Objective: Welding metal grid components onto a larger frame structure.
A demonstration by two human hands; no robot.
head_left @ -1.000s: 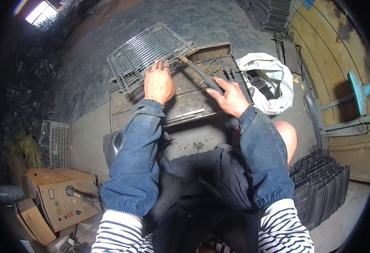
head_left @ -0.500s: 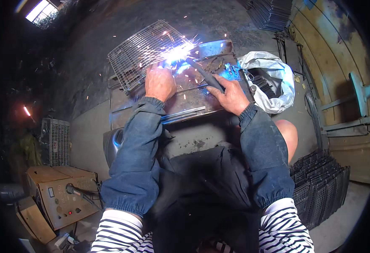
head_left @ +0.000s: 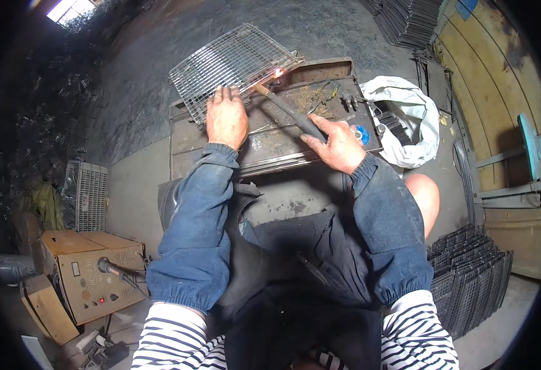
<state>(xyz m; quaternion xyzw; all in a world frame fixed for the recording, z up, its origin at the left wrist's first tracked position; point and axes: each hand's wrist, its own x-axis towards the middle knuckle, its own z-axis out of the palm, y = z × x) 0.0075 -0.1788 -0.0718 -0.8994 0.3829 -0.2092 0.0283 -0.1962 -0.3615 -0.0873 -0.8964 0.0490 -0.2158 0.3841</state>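
Note:
My left hand (head_left: pixel 228 120) is closed over the near edge of a wire grid (head_left: pixel 221 65), its fingertips on the wires and its thumb hidden. The grid lies slanted on the far left of a low metal workbench (head_left: pixel 190 148). Wrapped round the black handle of a welding torch (head_left: pixel 287 110) is my right hand (head_left: pixel 338 143). The torch's copper-coloured tip points at the grid's near edge, a little apart from it. A small spot (head_left: pixel 278 73) on that edge glows orange-red. Next to my right hand lies a blue disc (head_left: pixel 360 134).
Pliers (head_left: pixel 331 94) and small metal pieces lie on the bench. A white sack (head_left: pixel 429 126) of dark rods stands right of it. Stacked grids (head_left: pixel 468 277) sit near right. A welding machine (head_left: pixel 94 277) is near left. Wire pieces heap up (head_left: pixel 48 111) far left.
The bright arc and flying sparks are gone, leaving a glowing spot. The torch tip has drawn back toward me from the grid. The whole view has brightened and shifted slightly.

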